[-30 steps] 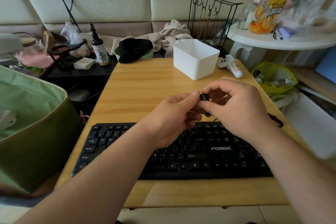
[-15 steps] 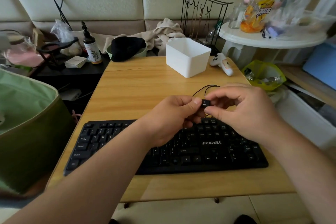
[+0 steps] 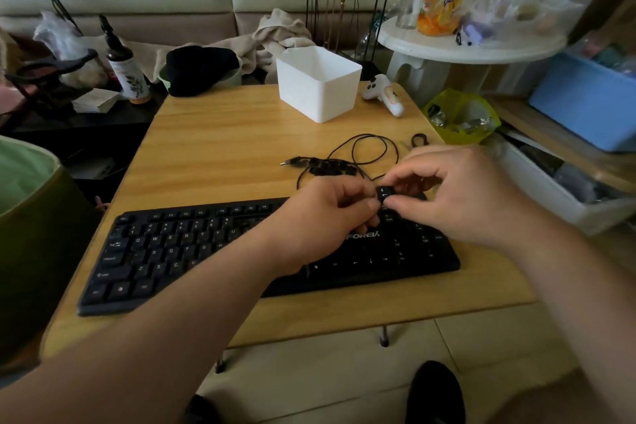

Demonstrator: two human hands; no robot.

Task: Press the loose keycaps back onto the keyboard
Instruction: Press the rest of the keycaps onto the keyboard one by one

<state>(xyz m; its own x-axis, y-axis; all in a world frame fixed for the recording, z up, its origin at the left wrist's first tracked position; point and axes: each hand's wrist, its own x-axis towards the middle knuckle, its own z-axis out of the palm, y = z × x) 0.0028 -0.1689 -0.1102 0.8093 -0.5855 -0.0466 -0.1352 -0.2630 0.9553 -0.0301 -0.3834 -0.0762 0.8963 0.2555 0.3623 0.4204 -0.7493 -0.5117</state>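
Wooden tabletop (image 3: pixel 220 148) fills the middle, and the black keyboard (image 3: pixel 172 251) lies along its near edge. Far side, a white bin (image 3: pixel 318 86) stands upright, with a white controller (image 3: pixel 385 93) just right of it. Between bin and keyboard, a coiled black cable (image 3: pixel 361 148) sits beside a cluster of loose keycaps (image 3: pixel 327 167). Over the keyboard's right half, the left hand (image 3: pixel 320 220) and right hand (image 3: pixel 471 193) meet, fingers curled, each grip pinching one black keycap (image 3: pixel 384 195) between fingertips, held just above the keys.
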